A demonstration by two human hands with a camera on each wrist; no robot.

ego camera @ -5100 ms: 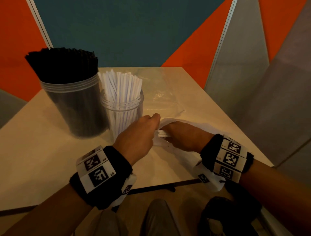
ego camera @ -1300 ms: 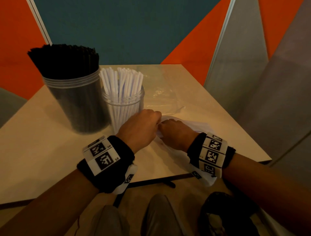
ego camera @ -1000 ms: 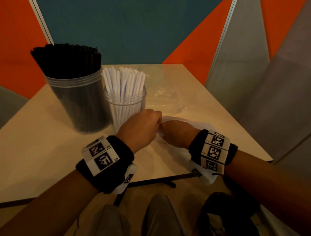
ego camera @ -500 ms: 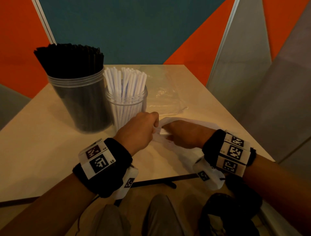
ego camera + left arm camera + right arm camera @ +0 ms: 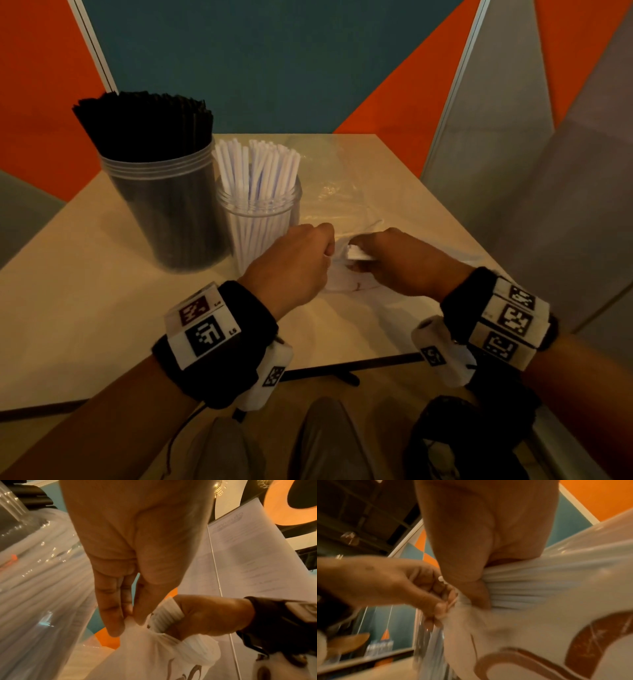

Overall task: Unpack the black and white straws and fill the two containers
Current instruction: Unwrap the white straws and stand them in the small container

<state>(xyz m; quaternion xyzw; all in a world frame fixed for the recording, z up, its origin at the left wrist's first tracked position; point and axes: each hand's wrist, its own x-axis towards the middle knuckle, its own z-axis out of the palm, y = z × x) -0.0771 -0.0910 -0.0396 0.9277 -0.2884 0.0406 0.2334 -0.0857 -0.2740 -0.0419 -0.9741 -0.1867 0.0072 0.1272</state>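
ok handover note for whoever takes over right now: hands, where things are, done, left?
Left hand: pinches the mouth of the white straw bag.
Right hand: grips a bundle of white straws at the bag's mouth.
Large container: packed with black straws.
Small container: part full of white straws.
An empty clear bag lies behind.
Left: pull the bundle out, drop it in the small container.

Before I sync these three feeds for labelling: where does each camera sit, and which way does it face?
Head: on the head, looking forward and down at the beige table; both hands show.
Left wrist: on the left wrist, looking along the left hand pinching the white plastic bag.
Right wrist: on the right wrist, looking along the right hand gripping the bundle of white straws.
Shared: both wrist views show the bag, the bundle and the opposite hand.
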